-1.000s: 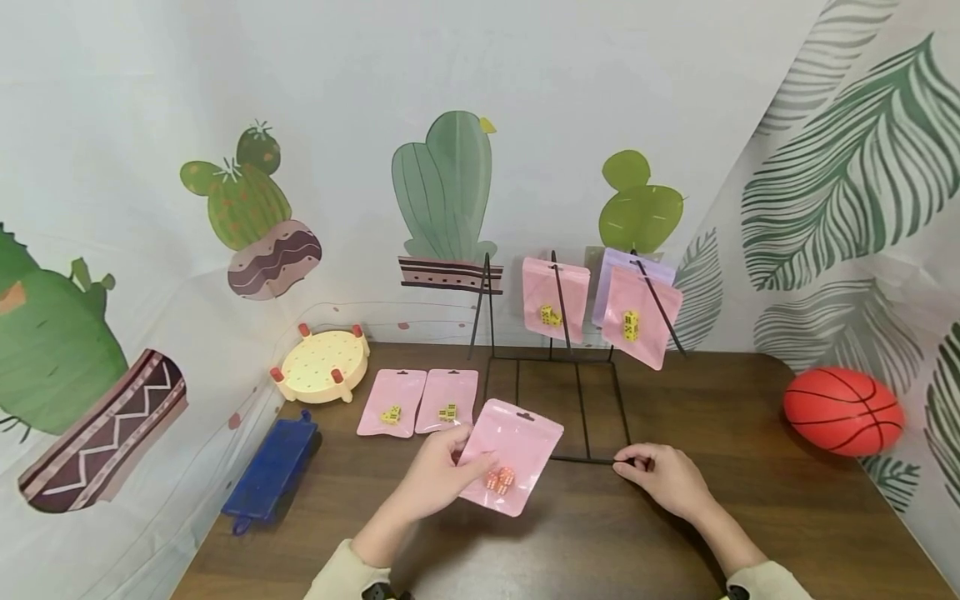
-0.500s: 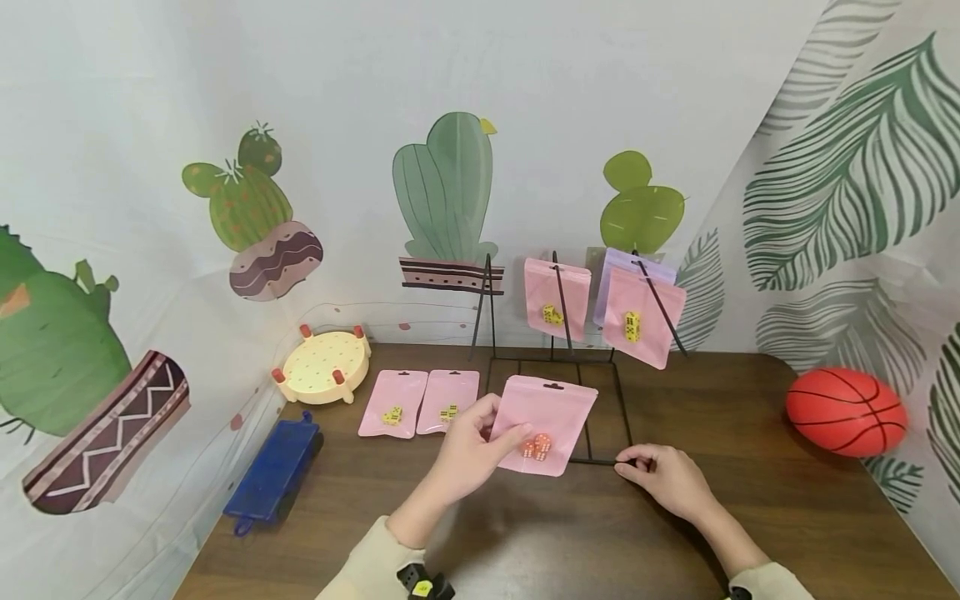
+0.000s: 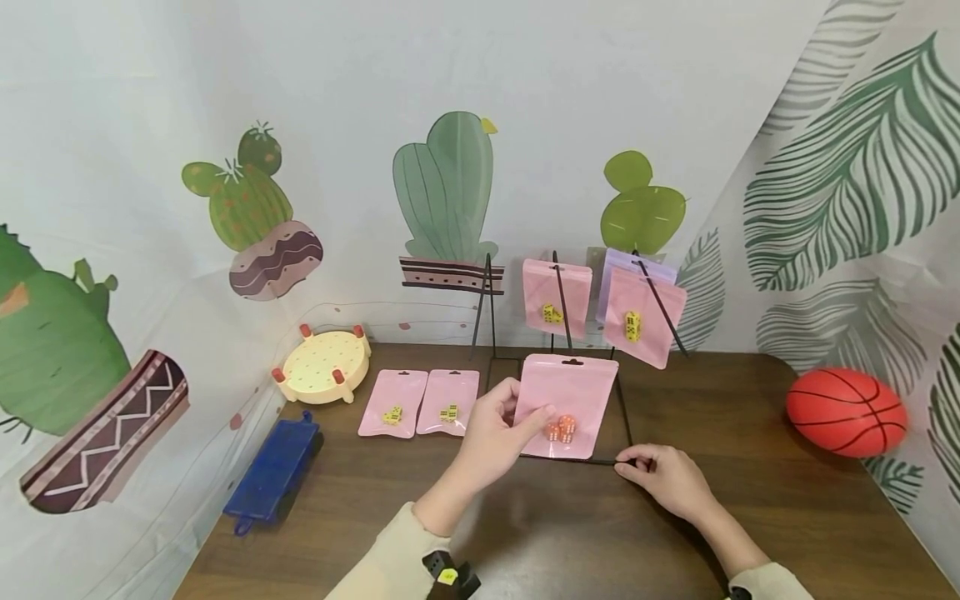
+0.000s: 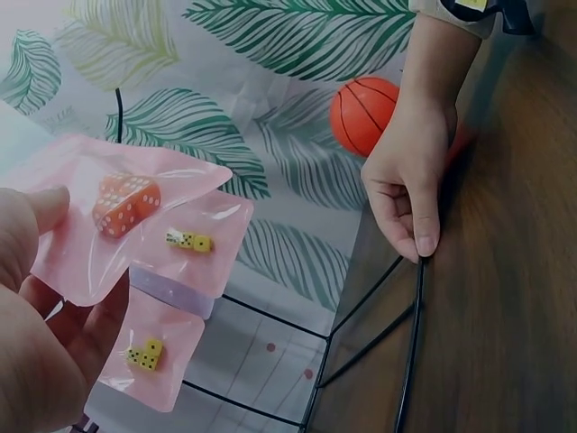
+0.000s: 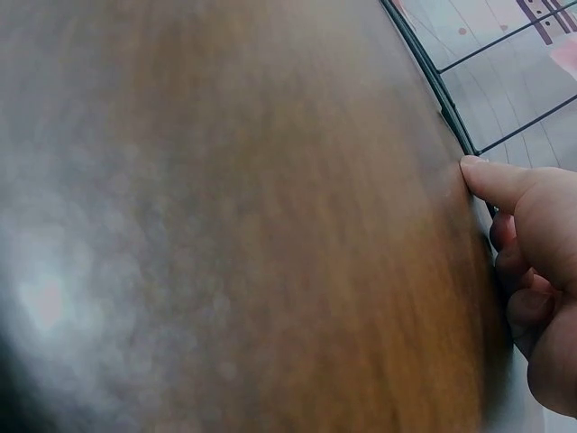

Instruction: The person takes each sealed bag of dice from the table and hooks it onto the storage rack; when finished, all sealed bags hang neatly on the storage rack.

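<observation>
My left hand (image 3: 491, 437) pinches the left edge of a pink pouch (image 3: 567, 387) with orange dice (image 3: 561, 429) in it, held up in front of a black wire rack (image 3: 624, 408). The pouch has a hang hole at its top. My right hand (image 3: 667, 477) pinches the rack's front right corner at table level. On the rack's prongs hang a pink pouch (image 3: 536, 287) with yellow dice, another pink pouch (image 3: 652, 304) with yellow dice, and a lilac pouch (image 3: 660, 268) behind that one. The left prong (image 3: 482, 300) carries no pouch.
Two pink pouches with yellow dice, a left one (image 3: 393, 392) and a right one (image 3: 450, 387), lie flat left of the rack. Further left are a cream round stand (image 3: 322, 364) with red feet and a blue tray (image 3: 272, 471). A red ball (image 3: 846, 412) sits at the right.
My left hand has carried the pink pouch with orange dice to the right and upward, in front of the rack, turning it more upright. My right hand stays on the rack's corner.
</observation>
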Demonstrator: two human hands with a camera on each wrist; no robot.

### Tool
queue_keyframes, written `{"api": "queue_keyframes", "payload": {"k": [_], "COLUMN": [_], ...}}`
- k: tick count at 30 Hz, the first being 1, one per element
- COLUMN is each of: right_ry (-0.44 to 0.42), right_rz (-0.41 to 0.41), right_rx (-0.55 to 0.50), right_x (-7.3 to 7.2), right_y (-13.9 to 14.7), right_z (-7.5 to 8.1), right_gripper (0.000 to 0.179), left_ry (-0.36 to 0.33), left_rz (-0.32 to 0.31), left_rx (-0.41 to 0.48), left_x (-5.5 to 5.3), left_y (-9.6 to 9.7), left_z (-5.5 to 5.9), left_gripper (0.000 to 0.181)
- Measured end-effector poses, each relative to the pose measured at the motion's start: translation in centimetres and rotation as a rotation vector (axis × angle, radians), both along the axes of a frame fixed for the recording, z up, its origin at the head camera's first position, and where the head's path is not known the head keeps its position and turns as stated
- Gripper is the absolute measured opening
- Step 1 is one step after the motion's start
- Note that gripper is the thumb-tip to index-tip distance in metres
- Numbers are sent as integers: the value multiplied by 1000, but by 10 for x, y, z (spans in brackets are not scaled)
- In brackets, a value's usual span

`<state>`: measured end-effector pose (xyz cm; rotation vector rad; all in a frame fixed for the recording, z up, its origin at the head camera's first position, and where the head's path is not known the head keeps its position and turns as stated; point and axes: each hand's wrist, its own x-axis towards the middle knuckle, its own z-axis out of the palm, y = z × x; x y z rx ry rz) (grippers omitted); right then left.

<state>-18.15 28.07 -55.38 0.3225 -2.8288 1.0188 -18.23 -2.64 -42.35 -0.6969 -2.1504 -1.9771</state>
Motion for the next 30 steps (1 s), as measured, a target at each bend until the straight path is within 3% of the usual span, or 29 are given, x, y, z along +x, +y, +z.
{"api": "queue_keyframes", "payload": {"k": [16, 30], "right_ry": [7, -4], "right_rz": [3, 5], "right_rx": [-4, -12], "right_x": [0, 1], "right_y": [1, 0], "right_z": [-1, 1], "right_gripper": [9, 9], "left_ry": [-38, 19], "left_rz": [50, 114], "left_rx": [29, 3], "left_x": [-14, -45], "left_y": [11, 16], "left_z": [-7, -9], "left_gripper": [22, 24]}}
